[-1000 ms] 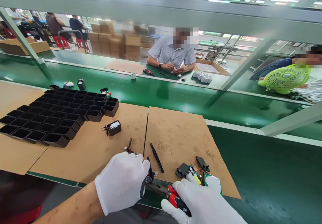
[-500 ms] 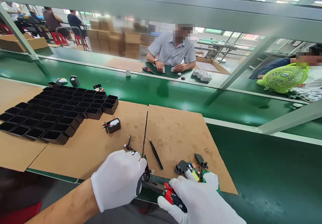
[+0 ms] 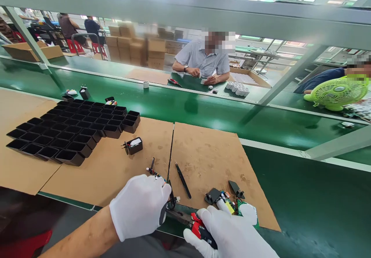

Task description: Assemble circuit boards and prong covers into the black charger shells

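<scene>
Holding a small black part (image 3: 169, 203) inside my left hand (image 3: 140, 206), I bring the red-handled cutters (image 3: 193, 224) to it with my right hand (image 3: 228, 235). My left fingers are curled together around the part, so most of it is hidden under the glove and I cannot tell exactly how it sits. My right fingers are closed around the red handles; the jaws point toward ten o'clock and meet the part just beside my left thumb, but whether they already bite I cannot tell. To do this step well, I judge I must keep the left hand quiet against the edge of the cardboard sheet (image 3: 203, 153) and squeeze the handles slowly, so the tip takes only the thin piece and not the glove. At twelve o'clock from my hands lies a pair of black tweezers (image 3: 182, 180), and at two o'clock a green circuit board (image 3: 228, 206) with two black plug covers (image 3: 212, 195) close to it. At eleven o'clock one black charger shell (image 3: 133, 145) lies alone, and farther at ten o'clock stands the group of empty black shells (image 3: 72, 130).
</scene>
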`<state>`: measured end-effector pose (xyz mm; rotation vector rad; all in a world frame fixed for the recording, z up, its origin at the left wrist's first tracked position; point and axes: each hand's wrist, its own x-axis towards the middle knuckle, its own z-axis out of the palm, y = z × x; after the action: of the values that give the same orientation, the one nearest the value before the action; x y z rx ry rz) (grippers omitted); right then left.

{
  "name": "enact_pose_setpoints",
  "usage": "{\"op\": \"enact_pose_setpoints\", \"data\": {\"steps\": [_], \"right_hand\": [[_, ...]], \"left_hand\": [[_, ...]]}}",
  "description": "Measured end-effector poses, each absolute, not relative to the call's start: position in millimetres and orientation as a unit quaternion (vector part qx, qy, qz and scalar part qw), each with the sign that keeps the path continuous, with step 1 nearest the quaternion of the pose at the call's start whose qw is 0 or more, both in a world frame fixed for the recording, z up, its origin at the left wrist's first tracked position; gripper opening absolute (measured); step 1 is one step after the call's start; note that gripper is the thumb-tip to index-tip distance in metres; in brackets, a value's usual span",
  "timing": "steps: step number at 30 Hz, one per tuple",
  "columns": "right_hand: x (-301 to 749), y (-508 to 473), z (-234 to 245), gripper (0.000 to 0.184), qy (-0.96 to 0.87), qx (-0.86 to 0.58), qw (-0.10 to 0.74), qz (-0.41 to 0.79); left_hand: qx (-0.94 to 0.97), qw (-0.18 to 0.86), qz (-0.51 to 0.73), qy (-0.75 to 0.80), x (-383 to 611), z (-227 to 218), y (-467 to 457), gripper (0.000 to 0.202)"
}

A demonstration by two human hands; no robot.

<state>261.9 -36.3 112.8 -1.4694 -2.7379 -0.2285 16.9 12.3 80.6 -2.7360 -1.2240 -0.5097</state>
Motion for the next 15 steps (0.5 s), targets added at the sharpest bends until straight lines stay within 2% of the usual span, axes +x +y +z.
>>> {"op": "enact_pose_setpoints", "data": {"steps": [4, 10, 15], "right_hand": [[264.5, -33.9, 115.8, 0.044, -0.873, -0.473, 0.018, -0.118], [267.5, -29.8, 116.5, 0.041, -0.870, -0.482, 0.013, -0.101], [264.5, -23.4, 117.1, 0.049, -0.849, -0.511, 0.055, -0.127]], "left_hand": [[-0.880, 0.055, -0.198, -0.428, 20.9, 81.2, 8.2, 0.016], [-0.860, 0.003, -0.208, -0.465, 17.3, 80.0, 1.1, 0.023], [-0.836, -0.015, -0.225, -0.500, 11.4, 76.6, 3.6, 0.027]]}}
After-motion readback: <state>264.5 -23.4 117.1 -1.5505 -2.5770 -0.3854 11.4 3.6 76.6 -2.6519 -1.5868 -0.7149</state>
